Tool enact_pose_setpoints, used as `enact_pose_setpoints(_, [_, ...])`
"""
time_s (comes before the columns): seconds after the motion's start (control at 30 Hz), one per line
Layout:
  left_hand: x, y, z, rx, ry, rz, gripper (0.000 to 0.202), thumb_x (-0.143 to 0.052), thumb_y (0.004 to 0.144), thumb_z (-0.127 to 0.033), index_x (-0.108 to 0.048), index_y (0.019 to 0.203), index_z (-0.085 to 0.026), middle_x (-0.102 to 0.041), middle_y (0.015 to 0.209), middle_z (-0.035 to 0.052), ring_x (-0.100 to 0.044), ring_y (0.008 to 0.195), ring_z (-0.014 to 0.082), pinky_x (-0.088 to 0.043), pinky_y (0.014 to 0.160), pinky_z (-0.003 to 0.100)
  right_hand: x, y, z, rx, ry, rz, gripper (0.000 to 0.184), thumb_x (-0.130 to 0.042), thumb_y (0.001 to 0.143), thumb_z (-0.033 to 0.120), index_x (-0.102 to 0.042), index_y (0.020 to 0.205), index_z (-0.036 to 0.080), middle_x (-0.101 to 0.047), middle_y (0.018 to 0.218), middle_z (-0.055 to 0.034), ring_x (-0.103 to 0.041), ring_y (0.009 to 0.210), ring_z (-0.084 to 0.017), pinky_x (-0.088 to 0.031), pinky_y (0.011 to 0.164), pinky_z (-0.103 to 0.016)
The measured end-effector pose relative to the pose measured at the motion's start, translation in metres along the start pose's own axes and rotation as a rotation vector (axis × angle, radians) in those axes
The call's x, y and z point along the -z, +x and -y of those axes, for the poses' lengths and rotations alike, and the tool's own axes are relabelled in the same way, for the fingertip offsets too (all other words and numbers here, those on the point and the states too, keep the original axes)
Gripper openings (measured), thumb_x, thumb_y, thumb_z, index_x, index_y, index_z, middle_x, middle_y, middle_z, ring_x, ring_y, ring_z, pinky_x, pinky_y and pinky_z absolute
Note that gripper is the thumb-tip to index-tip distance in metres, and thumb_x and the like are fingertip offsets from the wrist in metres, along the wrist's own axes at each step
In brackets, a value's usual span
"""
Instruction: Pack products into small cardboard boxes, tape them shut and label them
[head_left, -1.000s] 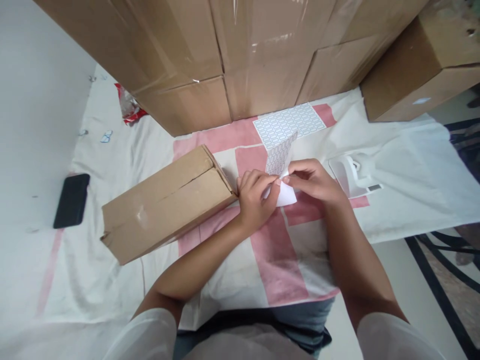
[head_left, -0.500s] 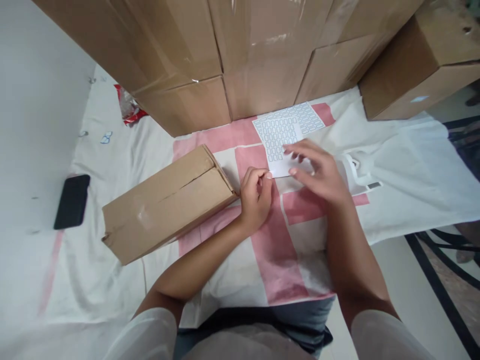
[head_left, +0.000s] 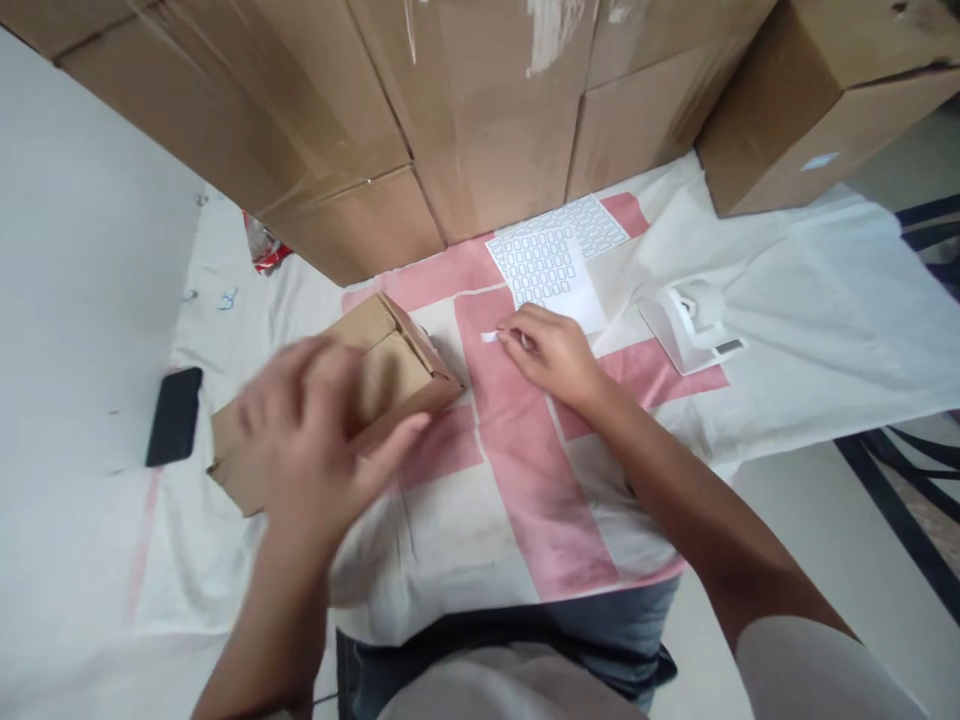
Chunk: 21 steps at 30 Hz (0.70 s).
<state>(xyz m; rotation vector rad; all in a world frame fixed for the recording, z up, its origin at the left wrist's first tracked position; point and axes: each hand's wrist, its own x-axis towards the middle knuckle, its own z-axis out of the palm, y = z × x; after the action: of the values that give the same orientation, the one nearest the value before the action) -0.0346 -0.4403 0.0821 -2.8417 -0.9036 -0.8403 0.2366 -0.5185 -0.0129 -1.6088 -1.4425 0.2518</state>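
A small white paper slip (head_left: pixel 490 337) is pinched between the thumb and fingers of the right hand (head_left: pixel 551 355), just beside the near edge of a white sheet printed with rows of blue-outlined labels (head_left: pixel 541 262). The sheet is laid flat, partly over a second printed label sheet (head_left: pixel 604 225) at its far right; one second ago it was held bent up between both hands. Half a second ago the right hand was held over the sheet with its fingers loosely parted and nothing visibly gripped. The left hand (head_left: pixel 311 445), then curled at the sheet's near left corner, has been moved left and is now held, blurred, above a long brown cardboard box (head_left: pixel 397 350); its fingers are spread and nothing is seen to be grasped, though whether the box is touched cannot be told. The box is set at a slant on a white and pink patterned cloth (head_left: pixel 517 480), left of the sheet. To the right of the right hand is placed a white object with a curved, hollow body (head_left: pixel 686 325). A black rectangular phone-like object (head_left: pixel 174 418) is seen at the left, and large taped brown cartons (head_left: pixel 495 130) are stacked at the far side.
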Motion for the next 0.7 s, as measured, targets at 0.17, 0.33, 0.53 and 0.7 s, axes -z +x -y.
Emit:
enact_pose_setpoints(0.17, [0.025, -0.013, 0.073, 0.101, 0.054, 0.431, 0.099, -0.058, 0.086, -0.086, -0.025, 0.169, -0.044, -0.026, 0.179, 0.0043, -0.027, 0.164, 0.0433, -0.021, 0.131, 0.066, -0.040, -0.009, 0.023, 0.041, -0.070, 0.058, 0.030, -0.045, 0.108, 0.028, -0.074, 0.109, 0.023, -0.079, 0.105, -0.0060, -0.071, 0.089, -0.020, -0.048, 0.076, -0.032])
enact_pose_setpoints(0.33, [0.029, -0.020, 0.088, -0.079, 0.008, 0.447, 0.099, -0.066, 0.086, -0.075, -0.020, 0.170, -0.048, -0.025, 0.180, 0.0006, -0.031, 0.162, 0.0411, -0.023, 0.132, 0.061, -0.056, -0.014, 0.030, 0.124, -0.195, 0.065, 0.037, -0.039, 0.112, 0.029, -0.074, 0.107, 0.020, -0.076, 0.098, -0.0059, -0.066, 0.079, -0.017, -0.042, 0.070, -0.031])
enact_pose_setpoints(0.53, [0.031, -0.014, 0.087, -0.179, 0.071, 0.466, 0.092, -0.061, 0.096, -0.064, -0.021, 0.172, -0.031, -0.031, 0.176, 0.0162, -0.036, 0.159, 0.0454, -0.030, 0.127, 0.066, -0.058, -0.019, 0.024, 0.237, -0.298, 0.010, 0.033, -0.041, 0.109, 0.018, -0.073, 0.099, 0.017, -0.072, 0.087, -0.0039, -0.061, 0.072, -0.015, -0.040, 0.066, -0.030])
enact_pose_setpoints(0.7, [0.031, -0.013, 0.087, -0.198, 0.070, 0.466, 0.093, -0.062, 0.095, -0.062, -0.022, 0.172, -0.029, -0.034, 0.174, 0.0186, -0.038, 0.157, 0.0476, -0.033, 0.124, 0.068, -0.061, -0.024, 0.026, 0.294, -0.249, 0.003, 0.031, -0.045, 0.107, 0.017, -0.073, 0.095, 0.017, -0.070, 0.083, -0.0028, -0.060, 0.071, -0.014, -0.039, 0.065, -0.029])
